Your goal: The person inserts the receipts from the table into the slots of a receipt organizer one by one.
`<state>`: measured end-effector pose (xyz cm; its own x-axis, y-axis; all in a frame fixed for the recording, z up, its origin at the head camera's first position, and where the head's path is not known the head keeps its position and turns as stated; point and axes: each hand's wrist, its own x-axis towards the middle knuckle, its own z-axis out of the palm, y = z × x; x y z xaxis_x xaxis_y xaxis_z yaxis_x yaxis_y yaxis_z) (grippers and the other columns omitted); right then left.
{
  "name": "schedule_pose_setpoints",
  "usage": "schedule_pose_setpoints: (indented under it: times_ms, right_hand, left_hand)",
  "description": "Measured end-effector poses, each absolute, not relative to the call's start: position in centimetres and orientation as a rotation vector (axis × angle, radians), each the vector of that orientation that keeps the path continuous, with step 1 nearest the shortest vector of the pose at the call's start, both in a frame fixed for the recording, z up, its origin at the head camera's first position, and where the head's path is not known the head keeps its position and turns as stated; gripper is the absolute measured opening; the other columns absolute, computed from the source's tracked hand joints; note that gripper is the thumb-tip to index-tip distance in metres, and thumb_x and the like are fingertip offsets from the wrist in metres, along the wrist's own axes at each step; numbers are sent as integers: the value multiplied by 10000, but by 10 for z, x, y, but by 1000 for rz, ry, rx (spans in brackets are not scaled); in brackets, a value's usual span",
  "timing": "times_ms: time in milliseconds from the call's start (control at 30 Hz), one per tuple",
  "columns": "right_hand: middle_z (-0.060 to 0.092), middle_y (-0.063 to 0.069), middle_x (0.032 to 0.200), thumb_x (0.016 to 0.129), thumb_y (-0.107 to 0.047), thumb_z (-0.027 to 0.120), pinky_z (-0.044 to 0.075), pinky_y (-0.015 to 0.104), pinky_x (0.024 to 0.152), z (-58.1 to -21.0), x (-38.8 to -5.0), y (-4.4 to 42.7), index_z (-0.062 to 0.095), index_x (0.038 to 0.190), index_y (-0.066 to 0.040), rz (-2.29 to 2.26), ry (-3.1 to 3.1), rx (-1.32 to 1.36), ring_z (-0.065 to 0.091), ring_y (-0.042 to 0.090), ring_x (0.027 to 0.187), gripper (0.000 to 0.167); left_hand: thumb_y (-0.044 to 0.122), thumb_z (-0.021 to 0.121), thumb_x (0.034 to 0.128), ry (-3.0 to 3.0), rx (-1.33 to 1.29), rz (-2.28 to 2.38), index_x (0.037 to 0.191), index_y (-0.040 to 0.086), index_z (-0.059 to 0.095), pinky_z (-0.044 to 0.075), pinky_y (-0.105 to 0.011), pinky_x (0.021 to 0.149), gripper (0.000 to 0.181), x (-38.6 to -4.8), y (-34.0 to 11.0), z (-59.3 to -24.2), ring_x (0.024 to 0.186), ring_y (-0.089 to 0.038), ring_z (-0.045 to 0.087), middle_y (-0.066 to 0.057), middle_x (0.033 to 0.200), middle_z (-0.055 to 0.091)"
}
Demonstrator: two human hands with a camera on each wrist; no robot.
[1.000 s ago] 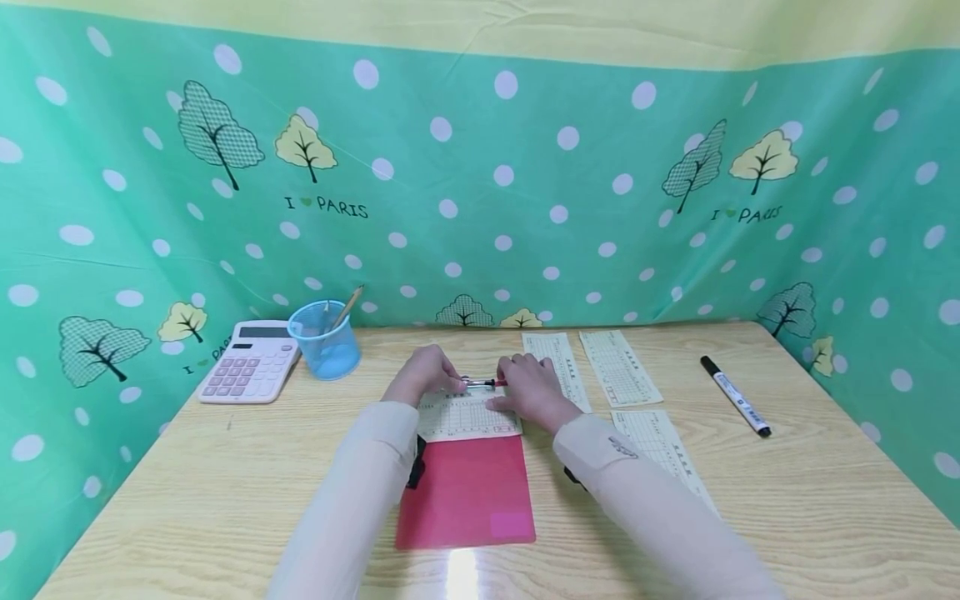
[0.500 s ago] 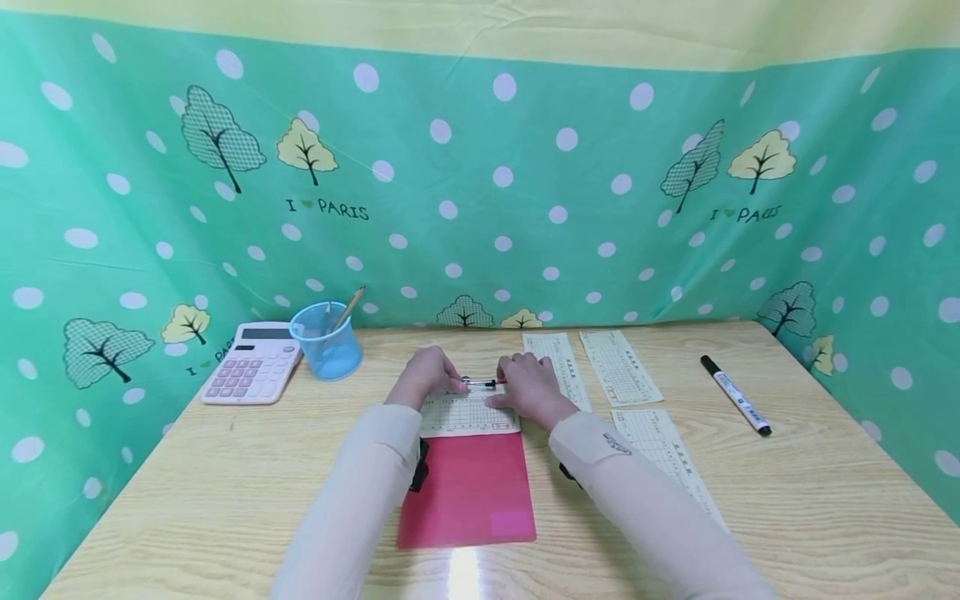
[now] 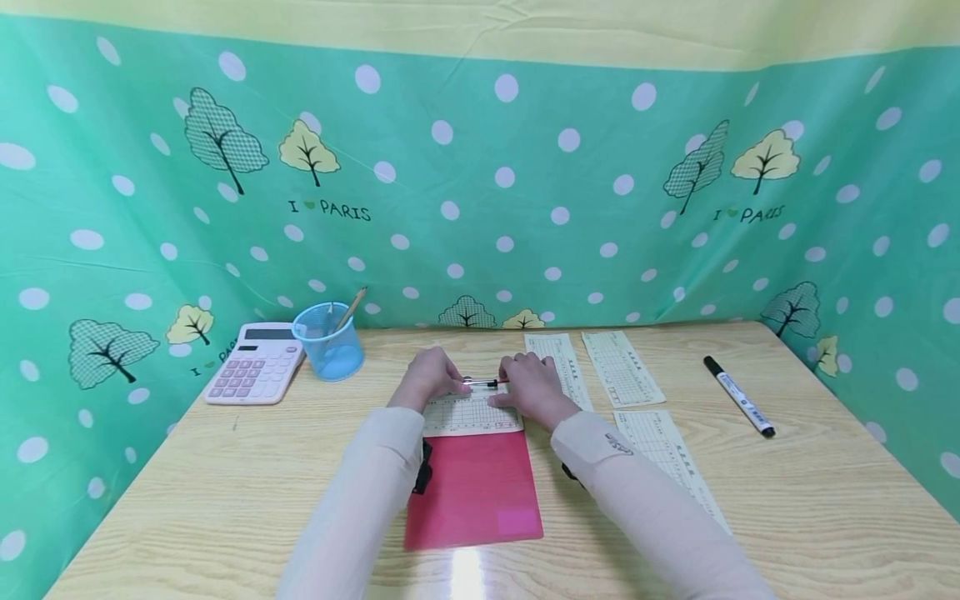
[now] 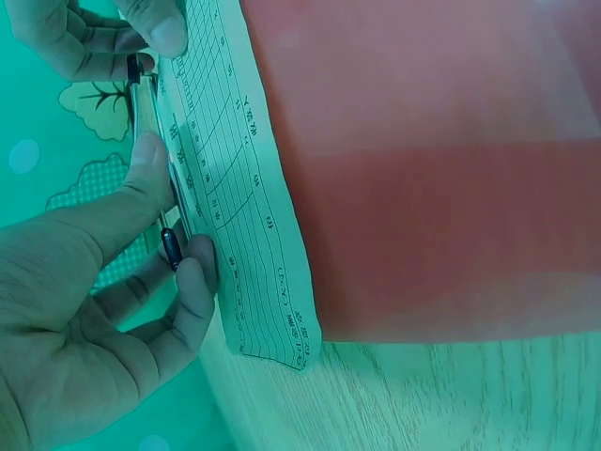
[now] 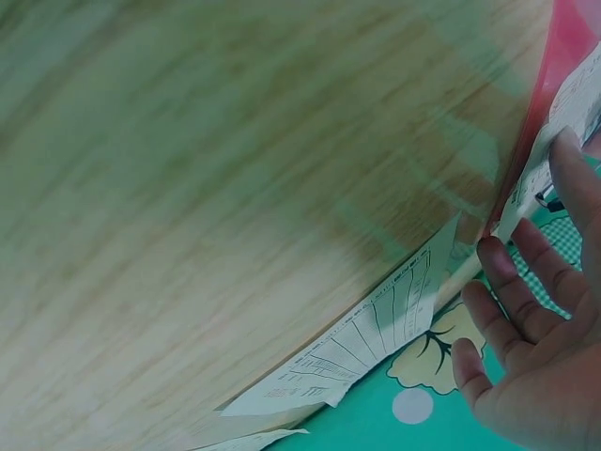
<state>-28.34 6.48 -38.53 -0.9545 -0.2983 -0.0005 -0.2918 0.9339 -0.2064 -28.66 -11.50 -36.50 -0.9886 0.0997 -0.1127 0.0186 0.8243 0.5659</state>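
Observation:
A red clip folder [image 3: 472, 492] lies flat at the middle of the table, with a printed form sheet [image 3: 468, 417] over its far part. Along its far edge runs a slim metal clip [image 3: 480, 383] with black ends. My left hand [image 3: 431, 375] pinches the left end of this clip edge; in the left wrist view the thumb lies against the metal clip [image 4: 146, 108] and the fingers curl at its black end. My right hand [image 3: 531, 387] grips the right end of the same edge, its thumb on the sheet. In the right wrist view, its fingertips touch the folder's corner.
Right of the folder lie more form sheets [image 3: 621, 367]. A black-and-white marker [image 3: 738, 396] lies farther right. At the back left stand a pink calculator [image 3: 255, 364] and a blue mesh pen cup [image 3: 330, 346] holding pencils. A green polka-dot curtain [image 3: 502, 208] hangs behind the table.
Both hands stay at the folder's clip edge with almost no movement. The whole view shifts slightly; the sheets, marker and calculator keep their places.

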Motion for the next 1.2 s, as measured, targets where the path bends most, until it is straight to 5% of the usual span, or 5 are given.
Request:
schedule_pose_setpoints:
  times_ms: [1200]
  right_hand:
    - [646, 73, 1147, 886, -383, 796, 383, 490, 1006, -382, -276, 83, 673, 1191, -93, -436, 3058, -663, 553, 282, 1108, 438]
  left_hand:
    - [132, 884, 799, 2930, 120, 900, 916, 21, 792, 513, -411, 937, 185, -285, -116, -378, 983, -258, 653, -77, 931, 750]
